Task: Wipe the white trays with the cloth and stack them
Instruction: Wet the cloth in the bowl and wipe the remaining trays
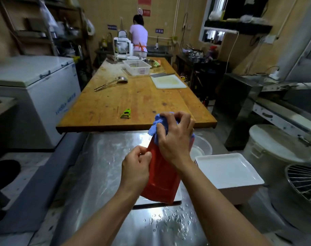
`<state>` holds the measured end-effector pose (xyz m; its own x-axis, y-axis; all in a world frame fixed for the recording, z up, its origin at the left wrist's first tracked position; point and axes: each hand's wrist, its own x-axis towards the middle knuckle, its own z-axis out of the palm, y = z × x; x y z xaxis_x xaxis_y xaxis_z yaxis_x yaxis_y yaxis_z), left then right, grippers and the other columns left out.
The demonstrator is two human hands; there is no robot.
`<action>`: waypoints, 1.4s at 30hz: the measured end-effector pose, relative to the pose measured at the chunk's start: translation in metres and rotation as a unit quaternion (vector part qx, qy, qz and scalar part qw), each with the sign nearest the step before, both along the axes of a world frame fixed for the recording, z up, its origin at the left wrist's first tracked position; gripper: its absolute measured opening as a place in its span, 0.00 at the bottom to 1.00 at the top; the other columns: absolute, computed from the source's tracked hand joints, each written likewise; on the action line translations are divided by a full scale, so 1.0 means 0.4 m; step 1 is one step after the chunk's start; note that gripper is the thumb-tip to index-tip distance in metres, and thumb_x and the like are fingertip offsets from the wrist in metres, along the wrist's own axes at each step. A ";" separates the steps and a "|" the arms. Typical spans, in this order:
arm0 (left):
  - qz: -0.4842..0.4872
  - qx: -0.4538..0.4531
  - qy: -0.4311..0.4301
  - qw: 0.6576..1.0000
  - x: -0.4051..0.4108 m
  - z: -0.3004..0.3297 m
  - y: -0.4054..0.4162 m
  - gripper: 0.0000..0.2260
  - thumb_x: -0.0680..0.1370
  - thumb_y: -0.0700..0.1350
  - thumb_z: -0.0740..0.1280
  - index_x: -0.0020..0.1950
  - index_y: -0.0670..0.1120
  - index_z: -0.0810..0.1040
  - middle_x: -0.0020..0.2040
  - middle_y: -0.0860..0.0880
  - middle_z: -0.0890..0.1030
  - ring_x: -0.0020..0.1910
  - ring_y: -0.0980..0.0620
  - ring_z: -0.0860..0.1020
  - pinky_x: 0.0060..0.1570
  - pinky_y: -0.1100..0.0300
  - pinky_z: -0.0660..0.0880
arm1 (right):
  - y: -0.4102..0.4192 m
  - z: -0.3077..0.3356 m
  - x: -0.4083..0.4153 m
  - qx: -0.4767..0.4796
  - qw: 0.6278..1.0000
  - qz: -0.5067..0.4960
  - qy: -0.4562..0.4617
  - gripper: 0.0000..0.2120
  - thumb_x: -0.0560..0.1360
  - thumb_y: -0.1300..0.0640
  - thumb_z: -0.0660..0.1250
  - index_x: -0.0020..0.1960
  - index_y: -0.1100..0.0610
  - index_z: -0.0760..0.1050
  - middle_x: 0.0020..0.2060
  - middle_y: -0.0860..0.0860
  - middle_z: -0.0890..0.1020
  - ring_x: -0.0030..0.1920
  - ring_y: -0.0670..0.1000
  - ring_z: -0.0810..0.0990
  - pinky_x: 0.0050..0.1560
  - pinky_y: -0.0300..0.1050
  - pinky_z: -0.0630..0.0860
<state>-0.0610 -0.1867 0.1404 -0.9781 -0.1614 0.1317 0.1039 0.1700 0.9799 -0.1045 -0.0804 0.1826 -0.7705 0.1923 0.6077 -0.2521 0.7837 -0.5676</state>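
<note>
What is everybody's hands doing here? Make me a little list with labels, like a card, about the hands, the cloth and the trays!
left hand: grips the edge of the red tray
right hand: presses the blue cloth on the red tray's top end
red tray: held tilted above the wet metal counter
white tray: on top of a stack to the right

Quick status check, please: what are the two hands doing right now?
Left hand grips red rectangular tray by its edge, held tilted over steel counter. Right hand presses blue cloth on its top. White square trays stacked right. Nothing blocking.
</note>
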 end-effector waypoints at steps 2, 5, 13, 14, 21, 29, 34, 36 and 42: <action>0.013 -0.010 0.006 1.000 0.009 0.009 0.004 0.07 0.77 0.39 0.63 0.39 0.44 0.76 0.31 0.45 0.78 0.30 0.52 0.72 0.34 0.54 0.70 | -0.002 0.002 -0.003 -0.003 0.999 0.031 -0.009 0.15 0.74 0.51 0.58 0.59 0.52 0.75 0.58 0.52 0.72 0.58 0.54 0.69 0.61 0.52 0.67; 0.021 0.005 -0.002 1.000 0.023 0.013 0.004 0.07 0.77 0.39 0.64 0.39 0.44 0.76 0.30 0.45 0.78 0.30 0.51 0.73 0.35 0.50 0.73 | 0.011 -0.001 -0.001 -0.013 0.998 0.051 -0.021 0.17 0.75 0.50 0.54 0.59 0.53 0.75 0.55 0.52 0.77 0.54 0.53 0.73 0.58 0.52 0.67; 0.000 0.066 -0.022 0.998 0.043 0.016 0.004 0.09 0.79 0.40 0.63 0.39 0.46 0.77 0.32 0.41 0.80 0.32 0.46 0.77 0.39 0.43 0.78 | 0.123 -0.030 -0.019 -0.124 0.985 0.004 -0.123 0.14 0.82 0.55 0.50 0.47 0.59 0.72 0.47 0.61 0.76 0.47 0.56 0.73 0.47 0.47 0.67; -0.002 0.079 -0.027 0.997 0.045 0.017 0.005 0.09 0.79 0.40 0.63 0.39 0.45 0.77 0.32 0.43 0.80 0.32 0.47 0.77 0.39 0.45 0.78 | 0.128 -0.029 -0.021 -0.142 0.982 0.002 -0.128 0.13 0.82 0.56 0.51 0.46 0.58 0.71 0.46 0.61 0.76 0.46 0.55 0.72 0.45 0.46 0.66; -0.005 0.203 -0.059 0.977 0.039 0.027 0.020 0.09 0.79 0.37 0.61 0.40 0.41 0.75 0.29 0.48 0.81 0.29 0.52 0.79 0.36 0.53 0.78 | 0.122 -0.019 -0.031 -0.233 0.964 -0.035 -0.124 0.14 0.81 0.54 0.52 0.49 0.60 0.73 0.44 0.57 0.79 0.49 0.60 0.76 0.49 0.52 0.70; 0.033 0.316 -0.103 0.942 0.007 0.008 0.048 0.11 0.79 0.37 0.61 0.36 0.43 0.74 0.31 0.45 0.78 0.31 0.49 0.77 0.40 0.51 0.78 | 0.103 -0.095 0.041 -0.165 0.975 -0.024 -0.147 0.22 0.81 0.49 0.53 0.74 0.51 0.60 0.62 0.58 0.75 0.59 0.57 0.74 0.51 0.46 0.67; 0.069 0.352 -0.106 0.927 -0.015 0.013 0.068 0.10 0.79 0.39 0.62 0.37 0.45 0.74 0.35 0.45 0.78 0.34 0.49 0.77 0.42 0.50 0.78 | 0.107 -0.138 0.107 -0.118 0.978 -0.058 -0.159 0.23 0.80 0.50 0.55 0.74 0.49 0.60 0.59 0.56 0.73 0.54 0.54 0.74 0.46 0.42 0.65; 0.070 0.371 -0.108 0.920 -0.020 0.018 0.080 0.10 0.79 0.39 0.62 0.37 0.45 0.74 0.35 0.46 0.79 0.33 0.49 0.78 0.41 0.51 0.78 | 0.112 -0.145 0.124 -0.124 0.980 -0.064 -0.141 0.22 0.80 0.50 0.57 0.74 0.49 0.62 0.57 0.54 0.74 0.49 0.50 0.73 0.47 0.43 0.67; -0.108 0.407 -0.163 0.892 -0.030 0.020 0.055 0.07 0.80 0.45 0.60 0.48 0.44 0.75 0.38 0.46 0.79 0.40 0.49 0.79 0.52 0.48 0.76 | 0.177 -0.124 0.127 -0.293 0.948 -0.009 -0.122 0.19 0.72 0.46 0.70 0.60 0.52 0.78 0.49 0.47 0.84 0.49 0.45 0.82 0.53 0.47 0.79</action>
